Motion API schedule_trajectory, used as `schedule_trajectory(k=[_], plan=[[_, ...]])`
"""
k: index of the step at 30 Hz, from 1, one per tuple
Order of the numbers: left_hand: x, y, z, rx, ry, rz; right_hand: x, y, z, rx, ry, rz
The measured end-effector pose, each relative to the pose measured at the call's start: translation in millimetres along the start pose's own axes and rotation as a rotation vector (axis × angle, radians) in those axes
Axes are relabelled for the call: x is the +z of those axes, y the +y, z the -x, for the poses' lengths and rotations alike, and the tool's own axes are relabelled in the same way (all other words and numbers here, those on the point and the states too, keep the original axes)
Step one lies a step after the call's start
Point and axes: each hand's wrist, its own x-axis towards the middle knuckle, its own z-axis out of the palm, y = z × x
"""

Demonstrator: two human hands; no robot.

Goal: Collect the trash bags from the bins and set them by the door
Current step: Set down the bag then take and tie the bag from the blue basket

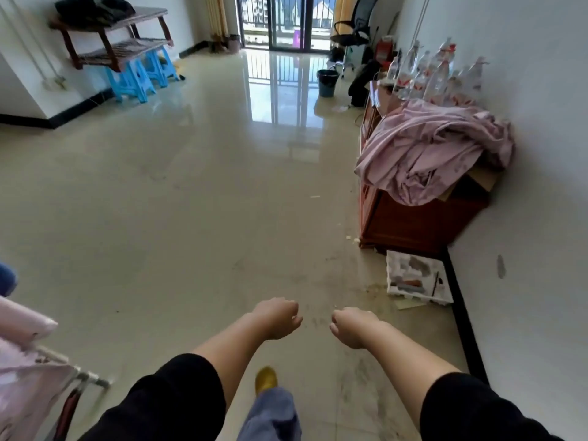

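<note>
My left hand (278,317) and my right hand (351,326) hang low over the tiled floor, side by side and a small gap apart. Both have their fingers curled in and hold nothing. A dark bin (327,82) stands far ahead on the floor at the right, near the glass balcony door (288,22). A second small bin (234,43) sits at the far end left of that door. I cannot make out a trash bag in either bin from here.
A red wooden cabinet (410,221) with a pink sheet (426,151) and plastic bottles (429,74) lines the right wall. A white foam tray (418,278) lies on the floor beside it. Blue stools (133,79) and a wooden rack stand far left. A drying rack (47,370) is near left.
</note>
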Motion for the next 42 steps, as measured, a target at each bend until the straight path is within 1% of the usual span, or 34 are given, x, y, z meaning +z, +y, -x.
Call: schedule_trajectory(k=[5, 10, 14, 18, 25, 28, 32, 37, 42], plan=[[-96, -58, -105, -0.005, 0.002, -0.036, -106, -2, -105, 0.004, 0.039, -0.039], [-173, -89, -200, 0.013, -0.006, -0.058, -189, 20, -188, 0.03, 0.076, -0.085], [-223, -98, -285, 0.034, -0.004, -0.057, -244, 56, -264, 0.062, 0.084, -0.089], [-278, -106, -383, 0.033, 0.01, -0.051, -305, 96, -351, 0.049, 0.092, -0.076], [-394, -91, -550, -0.004, 0.039, 0.021, -432, 188, -498, 0.001, 0.082, -0.054], [-427, -90, -595, -0.008, 0.021, 0.025, -467, 211, -536, -0.008, 0.053, -0.039], [-480, -102, -684, -0.027, 0.006, 0.023, -527, 246, -613, -0.025, 0.049, -0.036], [-556, -122, -811, 0.024, 0.033, -0.005, -612, 284, -730, 0.002, 0.083, -0.05], [-647, -148, -930, 0.059, 0.003, -0.067, -708, 317, -831, 0.044, 0.068, -0.1]])
